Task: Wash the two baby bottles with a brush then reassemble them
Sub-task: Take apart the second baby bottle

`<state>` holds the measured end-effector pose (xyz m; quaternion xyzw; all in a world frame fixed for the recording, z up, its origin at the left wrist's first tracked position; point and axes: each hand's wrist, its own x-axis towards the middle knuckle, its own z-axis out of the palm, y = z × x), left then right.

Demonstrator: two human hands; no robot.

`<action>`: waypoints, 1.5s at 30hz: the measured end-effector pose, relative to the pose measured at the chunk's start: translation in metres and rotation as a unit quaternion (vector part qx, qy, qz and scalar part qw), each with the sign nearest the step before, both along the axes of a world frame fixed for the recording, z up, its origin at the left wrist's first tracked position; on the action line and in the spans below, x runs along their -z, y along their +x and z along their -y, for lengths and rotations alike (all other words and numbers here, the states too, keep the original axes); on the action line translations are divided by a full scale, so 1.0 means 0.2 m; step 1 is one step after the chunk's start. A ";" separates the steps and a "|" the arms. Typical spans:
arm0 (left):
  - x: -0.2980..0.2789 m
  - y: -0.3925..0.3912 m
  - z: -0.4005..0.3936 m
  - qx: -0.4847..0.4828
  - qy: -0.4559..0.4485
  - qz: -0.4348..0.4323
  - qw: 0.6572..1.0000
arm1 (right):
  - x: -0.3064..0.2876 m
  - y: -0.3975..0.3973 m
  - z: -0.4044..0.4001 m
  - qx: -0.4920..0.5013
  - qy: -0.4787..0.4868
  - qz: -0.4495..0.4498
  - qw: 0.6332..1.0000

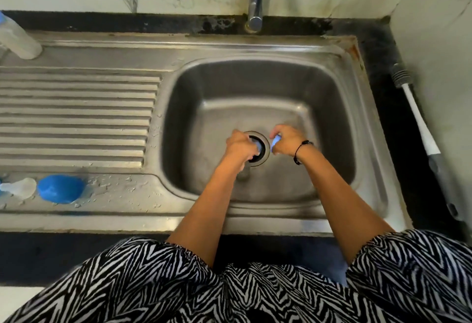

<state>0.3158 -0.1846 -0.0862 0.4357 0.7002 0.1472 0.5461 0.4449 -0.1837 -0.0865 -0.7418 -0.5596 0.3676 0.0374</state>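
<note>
You are mid-wash over the drain at frame centre: your left hand [241, 145] curls round a bottle [244, 169], your right hand [283, 142] pinches a blue part [275, 141]. Next, probably fetch the brush [421, 128] at right edge.

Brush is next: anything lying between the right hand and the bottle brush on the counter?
Nothing visible does. The right hand, holding a small blue piece, is low in the sink basin; the bottle brush lies on the dark counter to its right, beyond the basin wall and sink rim.
</note>
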 end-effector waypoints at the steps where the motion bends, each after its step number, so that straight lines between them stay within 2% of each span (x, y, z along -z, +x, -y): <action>1: 0.02 0.02 0.00 0.032 0.007 -0.034 0.999 | 0.02 0.01 -0.01 -0.009 -0.019 0.020 1.000; 3: 0.05 0.07 -0.01 0.112 0.029 -0.093 0.989 | 0.06 0.02 -0.03 -0.025 -0.046 0.050 0.997; 7: 0.09 0.17 -0.01 0.255 0.053 -0.186 0.947 | 0.16 0.03 -0.07 -0.069 -0.063 0.113 0.989; 10: 0.09 0.20 -0.01 0.321 0.038 -0.216 0.921 | 0.22 0.05 -0.09 -0.100 -0.068 0.149 0.981; 15: 0.10 0.22 0.00 0.373 0.034 -0.221 0.901 | 0.28 0.07 -0.10 -0.147 -0.100 0.166 0.970; 27: 0.08 0.23 0.04 0.396 0.016 -0.225 0.890 | 0.29 0.08 -0.01 -0.173 -0.163 0.214 0.947; 31: 0.06 0.21 0.04 0.388 0.035 -0.246 0.888 | 0.23 0.08 -0.01 -0.157 -0.121 0.202 0.959; 35: 0.03 0.18 0.05 0.365 0.036 -0.226 0.903 | 0.16 0.07 0.01 -0.112 -0.065 0.163 0.978; 37: 0.00 0.17 0.05 0.321 0.039 -0.192 0.927 | 0.13 0.08 0.03 -0.064 -0.026 0.121 0.990; 41: -0.11 0.20 0.05 0.198 0.059 -0.058 0.977 | 0.00 0.13 0.10 0.028 0.084 0.068 0.994; 45: -0.23 0.30 0.08 0.153 0.099 0.046 0.982 | -0.19 0.21 0.17 0.102 0.200 0.062 0.973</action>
